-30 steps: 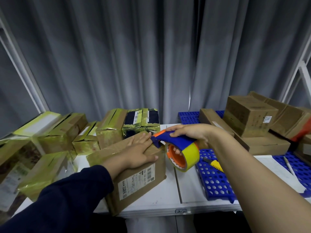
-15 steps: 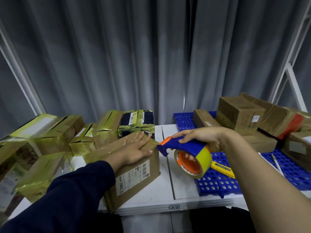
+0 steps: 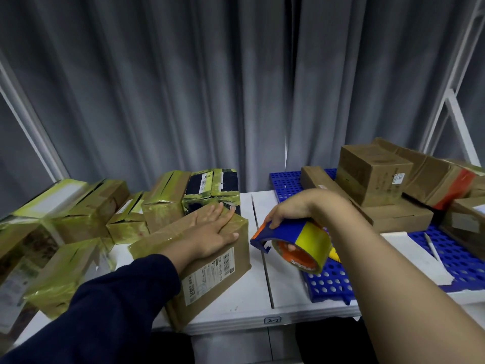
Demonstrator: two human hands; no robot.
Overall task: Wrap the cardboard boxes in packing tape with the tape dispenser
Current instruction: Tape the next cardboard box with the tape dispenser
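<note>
yellow tool (image 3: 334,254): mostly hidden behind tape dispenser (image 3: 286,229) | box label (image 3: 210,278): print too small to read | leftmost taped boxes (image 3: 15,258): cut by frame edge

I read this as a parcel packing station, a dispatch corner of some warehouse rather than a home or office. In front of me is a white work table (image 3: 262,292) with a handwritten station tag (image 3: 272,320) reading 2-2 on its front edge. On the left sit tape-wrapped boxes (image 3: 162,206), glossy and yellowish; on the right, plain brown boxes (image 3: 367,172) are stacked on blue perforated mats (image 3: 328,285). The nearest box (image 3: 237,258) carries a printed shipping label (image 3: 210,277) with barcodes (its small print is too fine for me to read). A tape dispenser (image 3: 291,235) loaded with a yellow roll is out over the table. Grey curtains (image 3: 157,88) and white metal framing (image 3: 458,122) close off the back.
</note>
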